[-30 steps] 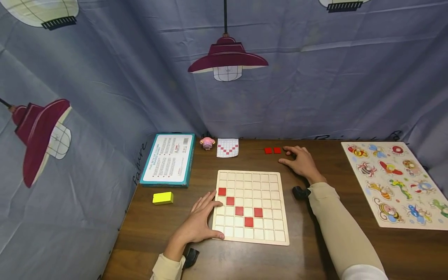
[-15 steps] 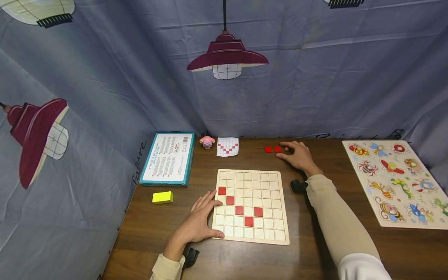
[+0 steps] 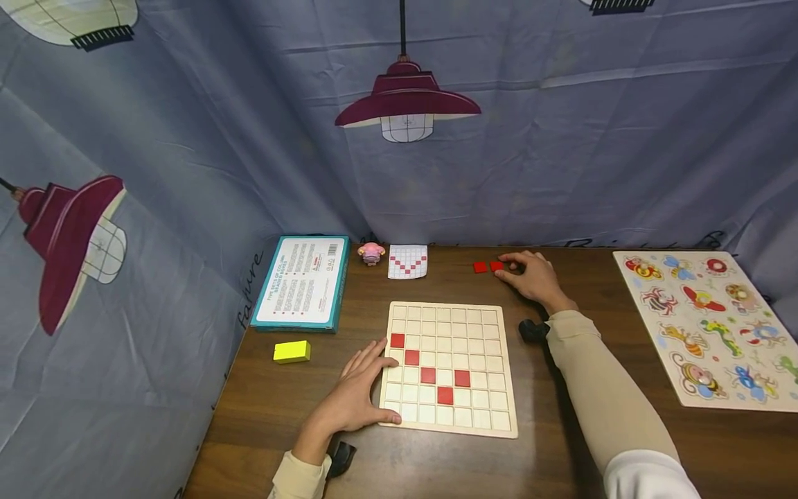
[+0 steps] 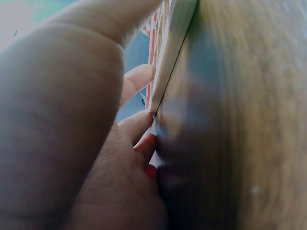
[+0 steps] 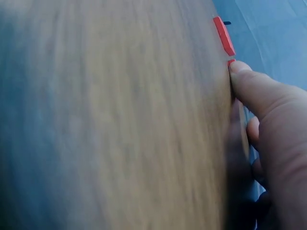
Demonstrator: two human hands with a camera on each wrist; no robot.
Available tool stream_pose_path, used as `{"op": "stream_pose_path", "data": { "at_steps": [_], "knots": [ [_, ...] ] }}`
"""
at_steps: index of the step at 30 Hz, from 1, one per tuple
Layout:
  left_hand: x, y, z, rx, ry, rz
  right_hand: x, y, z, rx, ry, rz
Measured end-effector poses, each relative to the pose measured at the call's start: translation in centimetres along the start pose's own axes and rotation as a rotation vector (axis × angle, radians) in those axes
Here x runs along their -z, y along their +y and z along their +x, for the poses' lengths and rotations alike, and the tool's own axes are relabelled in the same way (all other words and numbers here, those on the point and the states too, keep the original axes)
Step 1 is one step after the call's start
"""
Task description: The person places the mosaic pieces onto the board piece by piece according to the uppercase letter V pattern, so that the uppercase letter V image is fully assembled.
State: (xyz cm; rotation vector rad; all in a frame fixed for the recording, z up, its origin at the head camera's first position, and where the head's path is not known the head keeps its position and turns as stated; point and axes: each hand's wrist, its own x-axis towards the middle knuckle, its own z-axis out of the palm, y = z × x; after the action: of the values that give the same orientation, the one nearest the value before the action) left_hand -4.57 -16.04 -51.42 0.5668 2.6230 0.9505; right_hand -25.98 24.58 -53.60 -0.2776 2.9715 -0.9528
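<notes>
A square wooden grid board (image 3: 476, 336) lies on the table in the head view, with several red tiles in its cells. My left hand (image 3: 352, 396) rests spread along the board's left edge, its thumb on the near corner and its forefinger on the rim. In the left wrist view, the board's side edge (image 4: 175, 45) touches the fingers. At the back, my right hand (image 3: 535, 281) pinches the right one of two loose red tiles (image 3: 496, 266) between thumb and fingers. The thumb (image 5: 252, 84) covers most of that tile in the right wrist view. Beside it lies the other red tile (image 3: 479, 267).
A small pattern card (image 3: 408, 263) with red squares and a pink figurine (image 3: 371, 254) stand behind the board. To the left are a teal-edged box (image 3: 299, 284) and a yellow block (image 3: 291, 352). An insect puzzle board (image 3: 704, 326) lies at the right.
My right hand has moved slightly left, and its thumb and fingers have closed in on the right-hand loose tile. The left hand has stayed on the board.
</notes>
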Motion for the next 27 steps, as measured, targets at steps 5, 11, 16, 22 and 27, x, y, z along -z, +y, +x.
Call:
{"op": "stream_pose_path", "data": {
  "at_steps": [5, 11, 16, 22, 27],
  "knots": [
    [0.0, -0.1, 0.1, 0.003, 0.005, 0.007, -0.5, -0.1, -0.1, 0.027, 0.068, -0.032],
    [0.0, -0.2, 0.0, 0.003, 0.001, 0.0, -1.4, 0.2, -0.8, 0.064, 0.144, -0.057],
    [-0.1, -0.1, 0.0, 0.005, 0.0, -0.004, -1.4, 0.2, -1.4, 0.097, 0.178, -0.063],
    [-0.1, 0.0, 0.0, -0.002, 0.002, -0.005, -1.7, -0.3, -3.5, 0.114, 0.254, -0.022],
    [-0.2, -0.1, -0.1, -0.003, 0.008, -0.015, -2.4, -1.0, -6.1, 0.129, 0.301, 0.029]
  ]
}}
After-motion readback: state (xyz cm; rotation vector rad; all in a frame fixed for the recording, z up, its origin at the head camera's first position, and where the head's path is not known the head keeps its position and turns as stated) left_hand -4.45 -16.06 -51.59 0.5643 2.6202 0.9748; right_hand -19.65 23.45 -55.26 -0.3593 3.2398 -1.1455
